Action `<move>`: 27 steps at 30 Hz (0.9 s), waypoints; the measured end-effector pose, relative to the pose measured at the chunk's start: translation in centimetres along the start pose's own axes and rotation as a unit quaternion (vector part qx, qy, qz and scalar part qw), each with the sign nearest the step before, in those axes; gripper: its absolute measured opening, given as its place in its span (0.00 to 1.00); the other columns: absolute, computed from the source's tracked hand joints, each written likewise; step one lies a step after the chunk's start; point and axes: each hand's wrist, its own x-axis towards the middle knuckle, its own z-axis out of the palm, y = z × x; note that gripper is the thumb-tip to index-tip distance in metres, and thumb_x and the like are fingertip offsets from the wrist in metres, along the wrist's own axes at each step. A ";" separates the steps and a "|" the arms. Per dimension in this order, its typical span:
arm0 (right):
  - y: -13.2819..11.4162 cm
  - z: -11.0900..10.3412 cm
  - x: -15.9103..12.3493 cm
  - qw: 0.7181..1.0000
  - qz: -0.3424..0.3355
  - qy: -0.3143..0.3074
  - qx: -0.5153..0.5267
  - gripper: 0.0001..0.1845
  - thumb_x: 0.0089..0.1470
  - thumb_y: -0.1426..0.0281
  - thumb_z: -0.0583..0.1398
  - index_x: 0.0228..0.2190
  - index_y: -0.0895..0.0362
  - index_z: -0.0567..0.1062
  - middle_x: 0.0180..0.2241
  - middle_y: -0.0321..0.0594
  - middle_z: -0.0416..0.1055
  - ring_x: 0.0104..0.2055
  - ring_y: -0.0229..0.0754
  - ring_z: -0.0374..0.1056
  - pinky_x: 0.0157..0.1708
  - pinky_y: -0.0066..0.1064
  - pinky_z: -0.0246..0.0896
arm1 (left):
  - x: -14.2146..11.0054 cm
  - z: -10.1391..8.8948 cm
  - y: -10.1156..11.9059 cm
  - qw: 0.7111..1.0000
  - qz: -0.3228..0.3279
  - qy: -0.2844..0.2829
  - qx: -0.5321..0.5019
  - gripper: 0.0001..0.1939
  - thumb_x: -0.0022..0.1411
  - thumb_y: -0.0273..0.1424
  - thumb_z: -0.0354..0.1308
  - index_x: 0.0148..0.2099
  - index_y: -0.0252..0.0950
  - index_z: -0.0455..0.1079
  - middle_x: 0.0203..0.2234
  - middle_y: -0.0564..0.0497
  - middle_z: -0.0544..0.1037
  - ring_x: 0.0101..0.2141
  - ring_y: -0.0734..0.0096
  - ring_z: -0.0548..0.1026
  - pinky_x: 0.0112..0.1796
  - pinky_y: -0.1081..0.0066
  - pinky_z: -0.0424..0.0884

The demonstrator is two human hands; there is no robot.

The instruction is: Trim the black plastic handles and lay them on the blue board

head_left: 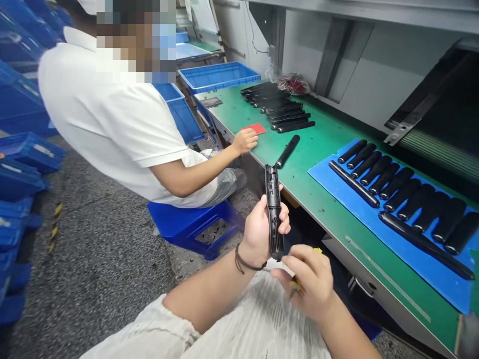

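Observation:
My left hand (260,232) is wrapped around a long black plastic casing (274,199), tilted slightly, its hollow ribbed inside turned up toward me. Close to the casing's lower end, my right hand (309,279) has its fingers curled together. Bits of a yellow object (295,286) show between those fingers, but most of it is hidden, so I cannot make out its kind. The right fingertips are beside a small dark tip at the casing's bottom; whether they touch it is unclear. On the bench edge just beyond the casing lies a single black handle-shaped piece (288,150).
The green bench (329,199) runs along the right. A blue mat (322,172) bears several black handles (404,194); more black pieces (280,107) lie farther back. At left a co-worker (112,114) sits on a blue stool (187,227), a hand on a red sheet (256,128). Blue bins (220,75) stand behind.

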 end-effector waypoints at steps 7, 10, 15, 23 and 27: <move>-1.6 -0.8 -0.8 0.999 -0.026 -0.035 0.003 0.08 0.62 0.78 0.60 0.44 0.58 0.75 0.31 0.41 0.76 0.26 0.38 0.65 0.24 0.33 0.53 | -0.7 1.1 -1.2 0.998 -0.007 -0.052 0.017 0.26 0.79 0.42 0.37 0.70 0.39 0.60 0.22 0.57 0.66 0.15 0.79 0.59 0.21 0.75 0.60; -2.3 -1.5 -0.4 0.998 0.003 -0.028 0.054 0.09 0.64 0.78 0.57 0.42 0.56 0.75 0.30 0.40 0.76 0.25 0.38 0.67 0.24 0.33 0.56 | -0.9 1.1 -0.9 0.996 -0.003 -0.083 0.030 0.27 0.79 0.43 0.38 0.71 0.39 0.59 0.23 0.57 0.66 0.14 0.79 0.58 0.21 0.75 0.60; -1.1 -2.5 0.8 0.993 0.108 0.026 -0.028 0.12 0.63 0.73 0.63 0.48 0.53 0.76 0.27 0.35 0.74 0.26 0.38 0.69 0.28 0.32 0.64 | -0.5 -0.1 -0.5 0.994 0.026 -0.099 0.041 0.22 0.76 0.43 0.49 0.65 0.38 0.64 0.25 0.57 0.68 0.17 0.79 0.63 0.23 0.74 0.64; 3.4 -7.2 4.1 0.982 0.114 -0.072 -0.132 0.12 0.70 0.74 0.49 0.45 0.54 0.72 0.34 0.39 0.71 0.34 0.39 0.66 0.34 0.30 0.63 | -0.9 -2.3 -0.4 0.948 0.003 -0.158 0.278 0.29 0.69 0.45 0.63 0.66 0.38 0.62 0.24 0.59 0.66 0.17 0.79 0.61 0.17 0.79 0.58; 3.7 -10.3 6.2 0.964 0.014 -0.100 -0.247 0.11 0.70 0.65 0.53 0.41 0.56 0.74 0.30 0.38 0.68 0.31 0.40 0.61 0.30 0.33 0.53 | -2.2 -1.7 -0.6 0.913 -0.002 -0.182 0.366 0.31 0.74 0.47 0.54 0.68 0.30 0.65 0.19 0.58 0.63 0.19 0.78 0.60 0.20 0.77 0.56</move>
